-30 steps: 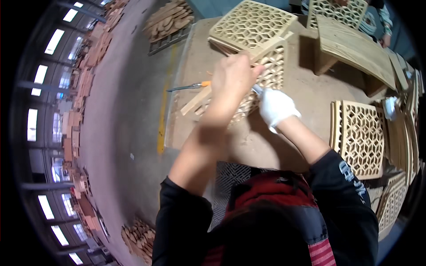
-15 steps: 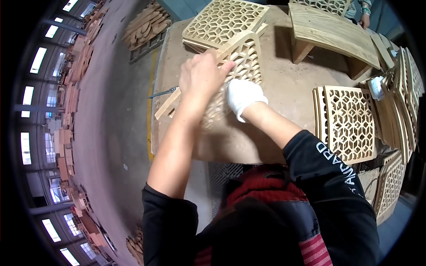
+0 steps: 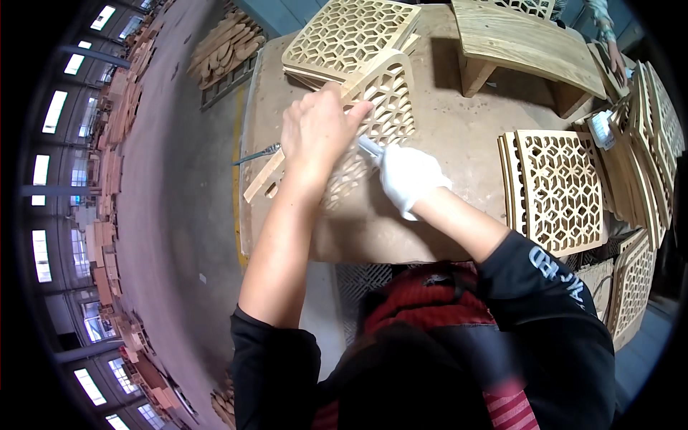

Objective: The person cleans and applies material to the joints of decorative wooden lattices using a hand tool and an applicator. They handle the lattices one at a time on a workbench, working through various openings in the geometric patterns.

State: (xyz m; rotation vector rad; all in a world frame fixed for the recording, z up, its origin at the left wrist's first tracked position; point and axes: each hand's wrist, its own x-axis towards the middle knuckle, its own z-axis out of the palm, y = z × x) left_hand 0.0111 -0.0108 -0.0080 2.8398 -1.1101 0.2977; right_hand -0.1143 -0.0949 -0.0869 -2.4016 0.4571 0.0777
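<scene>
- Biggest first: one tan worktable (image 3: 466, 172), filling the middle of the frame.
- One pale wooden bench-shaped piece (image 3: 530, 46) with a gently curved top, upper right, two legs visible.
- Two neat stacks of cream wooden lattice panels: an upper stack (image 3: 351, 36) at top centre, and a right-hand stack (image 3: 562, 190) with at least three layers. More panels crowd the far right edge, too overlapped to count.
- One cream lattice panel with a rounded corner (image 3: 393, 100), just above centre. Long straight edge runs lower left to upper right, rounded corner at the upper right end. Its lower part is blurry.
- Left hand (image 3: 315, 129), bare, left of centre: forearm comes almost straight up from the bottom, fingers bent over the panel's long edge, thumb stuck out right. Looks like it's gripping the panel, but the fingertips are hidden.
- Right hand (image 3: 410, 179), white-gloved, at centre: forearm slants in from lower right, fingers wrapped round the tool below.
- One silvery grey tool (image 3: 370, 147), pointing upper left at the lattice. Can't tell if the tip's touching.
</scene>
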